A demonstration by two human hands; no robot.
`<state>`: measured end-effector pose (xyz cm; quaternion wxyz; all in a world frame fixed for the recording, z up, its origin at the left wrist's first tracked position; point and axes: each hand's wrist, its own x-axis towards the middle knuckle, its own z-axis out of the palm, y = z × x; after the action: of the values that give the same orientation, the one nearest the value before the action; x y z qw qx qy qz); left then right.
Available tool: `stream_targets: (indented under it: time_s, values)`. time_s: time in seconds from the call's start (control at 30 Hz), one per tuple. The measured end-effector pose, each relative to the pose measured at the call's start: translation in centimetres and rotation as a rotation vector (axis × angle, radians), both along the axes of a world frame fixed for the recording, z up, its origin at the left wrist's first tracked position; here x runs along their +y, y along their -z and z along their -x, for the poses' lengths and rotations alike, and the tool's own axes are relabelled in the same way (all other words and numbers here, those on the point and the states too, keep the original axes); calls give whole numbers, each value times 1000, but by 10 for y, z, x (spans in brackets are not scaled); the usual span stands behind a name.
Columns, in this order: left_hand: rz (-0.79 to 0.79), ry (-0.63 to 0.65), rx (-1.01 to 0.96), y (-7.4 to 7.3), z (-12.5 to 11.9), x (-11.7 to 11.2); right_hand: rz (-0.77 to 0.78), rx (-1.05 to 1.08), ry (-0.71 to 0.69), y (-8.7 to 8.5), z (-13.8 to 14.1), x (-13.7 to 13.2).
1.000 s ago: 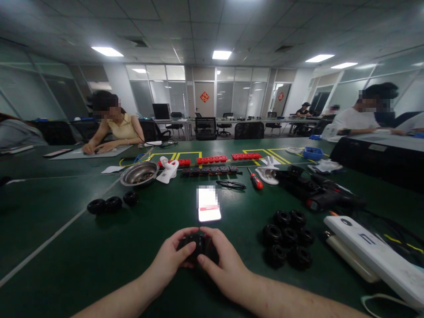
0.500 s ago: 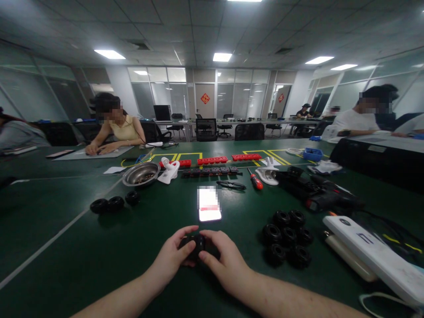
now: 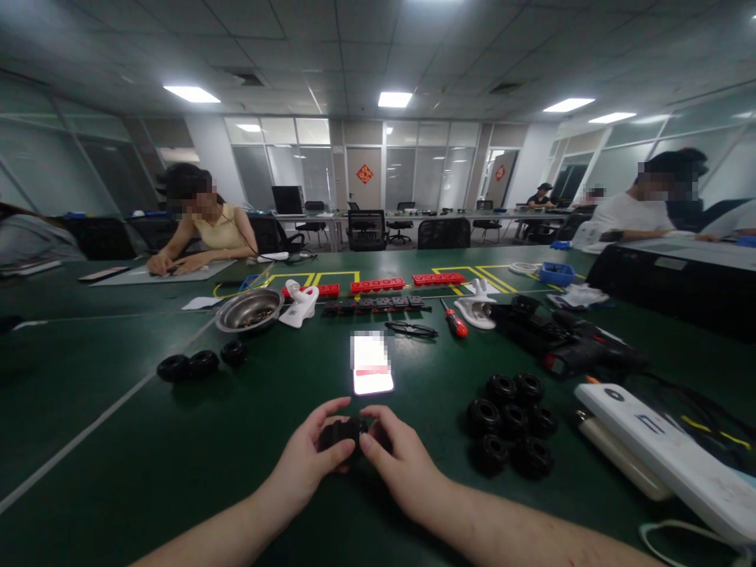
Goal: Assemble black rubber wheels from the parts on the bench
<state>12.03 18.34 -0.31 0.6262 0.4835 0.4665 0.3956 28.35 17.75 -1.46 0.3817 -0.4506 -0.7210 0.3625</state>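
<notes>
Both hands are closed around a small black wheel point(image 3: 343, 431), low over the green table in front of me. My left hand point(image 3: 308, 454) grips its left side, thumb along the near face. My right hand point(image 3: 402, 455) has thumb and fingers curled on its right end. The fingers hide part of it. Just beyond lies a phone point(image 3: 372, 382) with a bright screen. Several black wheels point(image 3: 514, 420) with ring-shaped tyres are grouped to the right of my right hand. Further left, more black wheels point(image 3: 202, 364) stand in a short row.
A metal bowl point(image 3: 249, 311) holds small parts. Beyond the phone are glasses point(image 3: 412, 329), a red screwdriver point(image 3: 456, 321), a black strip of parts point(image 3: 376, 306) and red trays point(image 3: 376, 285). A black power tool point(image 3: 584, 346) and a white device point(image 3: 667, 457) lie right. Other people sit across the table.
My left thumb has slid lower on the wheel, and the right thumb has moved up slightly. The wheel appears turned a little, showing more of its top. The view has shifted slightly.
</notes>
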Motion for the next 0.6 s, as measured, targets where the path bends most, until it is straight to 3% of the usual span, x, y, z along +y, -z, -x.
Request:
stream_targets:
  time_s: [0.17, 0.47, 0.6]
  values:
    - [0, 20, 13, 0, 1, -1, 31, -27, -10, -5, 1, 0]
    - [64, 10, 20, -4, 2, 2, -134, -2, -82, -8, -1, -6]
    - [35, -4, 15, -4, 0, 0, -113, 24, -14, -5, -1, -5]
